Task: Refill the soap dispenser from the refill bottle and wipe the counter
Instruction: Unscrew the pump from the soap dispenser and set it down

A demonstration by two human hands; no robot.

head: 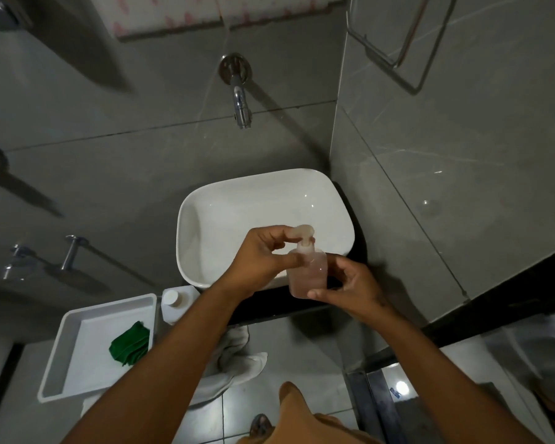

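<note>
Grey tiled walls [135, 174] close in on the far and right sides of a narrow bathroom corner. A white rectangular basin [205, 203] sits on a dark counter [269, 307], with a chrome tap [241, 104] on the far wall above it. To the near left, a white tray [77, 318] holds a crumpled green cloth [130, 343]. Just right of the tray stands the white-capped refill bottle [173, 302], partly hidden behind the left forearm. A pale towel [237, 360] hangs below the counter's near edge.

Over the basin's near right rim, the soap dispenser [308, 272], clear and faintly pink, is held upright. The right hand [354, 288] wraps its fingers around the bottle's lower body. The left hand [260, 254] pinches the pump head between thumb and fingertips. The basin's near edge lies directly under both hands; open floor tiles show nearer.
</note>
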